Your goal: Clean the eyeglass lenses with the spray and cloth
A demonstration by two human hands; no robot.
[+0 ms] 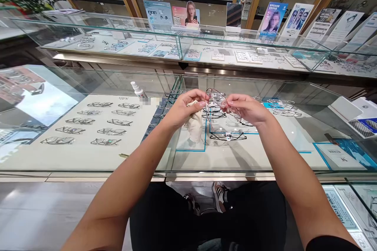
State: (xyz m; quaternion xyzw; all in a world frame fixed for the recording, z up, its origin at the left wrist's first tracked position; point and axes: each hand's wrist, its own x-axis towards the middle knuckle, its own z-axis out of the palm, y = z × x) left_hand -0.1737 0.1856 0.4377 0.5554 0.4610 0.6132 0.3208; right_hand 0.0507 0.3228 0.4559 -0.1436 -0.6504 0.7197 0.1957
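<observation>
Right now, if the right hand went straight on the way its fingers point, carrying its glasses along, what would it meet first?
Most likely the left hand, opposite it across the glasses and gripping a cloth; depth is hard to judge from one view.

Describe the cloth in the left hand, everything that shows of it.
The cloth is pale cream, with no pattern that shows, and looks like soft fabric. It is crumpled, bunched at the top where the left hand holds it, and the rest hangs down in loose folds over the glass counter. Its upper part is close to the eyeglasses held up beside it; whether it touches them is unclear. Whether its lower end meets the glass cannot be told either.
</observation>
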